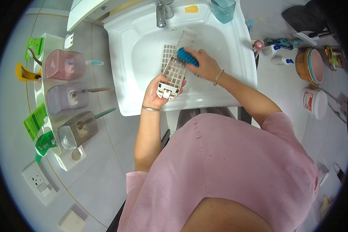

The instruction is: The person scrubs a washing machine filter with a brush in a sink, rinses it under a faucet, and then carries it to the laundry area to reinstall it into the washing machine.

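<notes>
My left hand grips the near end of a long white plastic filter frame, apparently a washing-machine lint filter, with a square grid and a clip at its end. The frame is held tilted over the white washbasin. In my right hand is a blue-backed scrub brush, its dark bristles down on or just above the middle of the frame. Part of the frame is hidden under the brush. A second grid panel lies in the basin, behind and left of the frame.
A chrome faucet stands at the basin's back, with yellow soap and a teal cup to its right. On the left wall a rack carries cups and toothbrushes. Bottles, stacked basins and a white bucket are at right.
</notes>
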Action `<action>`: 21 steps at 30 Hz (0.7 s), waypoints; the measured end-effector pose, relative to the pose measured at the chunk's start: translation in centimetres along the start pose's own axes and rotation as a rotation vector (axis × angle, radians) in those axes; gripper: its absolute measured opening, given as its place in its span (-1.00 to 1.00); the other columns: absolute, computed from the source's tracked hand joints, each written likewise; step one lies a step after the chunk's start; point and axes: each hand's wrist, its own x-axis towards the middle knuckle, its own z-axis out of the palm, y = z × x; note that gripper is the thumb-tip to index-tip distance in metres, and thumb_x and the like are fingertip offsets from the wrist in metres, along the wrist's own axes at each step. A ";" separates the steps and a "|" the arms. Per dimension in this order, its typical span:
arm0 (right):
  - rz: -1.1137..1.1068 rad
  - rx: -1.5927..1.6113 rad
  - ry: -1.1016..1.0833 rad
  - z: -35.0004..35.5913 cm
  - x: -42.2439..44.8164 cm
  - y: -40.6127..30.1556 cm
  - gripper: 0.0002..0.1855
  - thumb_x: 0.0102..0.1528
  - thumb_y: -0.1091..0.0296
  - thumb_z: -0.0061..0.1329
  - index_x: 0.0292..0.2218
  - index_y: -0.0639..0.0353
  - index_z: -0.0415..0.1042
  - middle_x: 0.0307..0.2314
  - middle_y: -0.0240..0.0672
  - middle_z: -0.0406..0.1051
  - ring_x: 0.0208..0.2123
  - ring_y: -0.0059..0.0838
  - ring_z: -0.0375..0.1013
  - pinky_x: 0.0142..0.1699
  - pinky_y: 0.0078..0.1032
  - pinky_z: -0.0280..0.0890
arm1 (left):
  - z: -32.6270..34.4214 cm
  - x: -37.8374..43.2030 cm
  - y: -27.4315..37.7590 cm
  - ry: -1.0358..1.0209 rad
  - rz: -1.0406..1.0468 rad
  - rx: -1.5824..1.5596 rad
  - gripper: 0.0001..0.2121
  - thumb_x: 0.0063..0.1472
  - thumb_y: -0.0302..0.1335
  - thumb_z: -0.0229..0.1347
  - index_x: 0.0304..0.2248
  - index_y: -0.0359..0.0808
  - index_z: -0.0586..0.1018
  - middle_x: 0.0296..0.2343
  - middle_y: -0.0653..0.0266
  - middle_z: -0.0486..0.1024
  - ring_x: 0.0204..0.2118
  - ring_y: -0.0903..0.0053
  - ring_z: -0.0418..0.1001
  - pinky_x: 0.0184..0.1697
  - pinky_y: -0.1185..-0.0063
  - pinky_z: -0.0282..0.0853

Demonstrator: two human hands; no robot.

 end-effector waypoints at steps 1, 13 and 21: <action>-0.014 -0.046 -0.047 0.2 -0.2 -0.3 -0.43 -0.02 0.16 -0.07 0.07 -0.25 0.20 -0.32 -0.19 0.25 -0.36 -0.23 0.36 -0.23 -0.37 0.31 | 0.0 0.0 0.0 0.001 0.009 0.010 -0.48 -0.05 -0.54 -0.16 -0.03 -0.53 0.20 -0.24 -0.18 0.37 -0.25 0.10 0.43 -0.30 0.31 0.47; -0.266 -0.512 -0.328 -3.8 0.7 -0.1 -0.36 -0.09 0.33 0.00 0.05 -0.36 0.20 -0.26 -0.20 0.22 -0.22 -0.26 0.33 -0.23 -0.38 0.34 | -0.7 -0.3 -1.0 0.040 0.005 0.130 -0.47 -0.07 -0.56 -0.14 -0.01 -0.46 0.22 -0.23 -0.12 0.37 -0.23 0.10 0.43 -0.31 0.30 0.48; -0.322 -0.489 -0.359 -3.0 0.7 -0.6 -0.39 -0.07 0.25 -0.02 0.04 -0.37 0.21 -0.21 -0.13 0.23 -0.17 -0.21 0.34 -0.17 -0.34 0.35 | -0.3 -0.3 -0.6 0.019 0.005 0.108 -0.46 -0.06 -0.57 -0.17 0.02 -0.36 0.20 -0.21 -0.07 0.35 -0.24 0.08 0.43 -0.37 0.31 0.51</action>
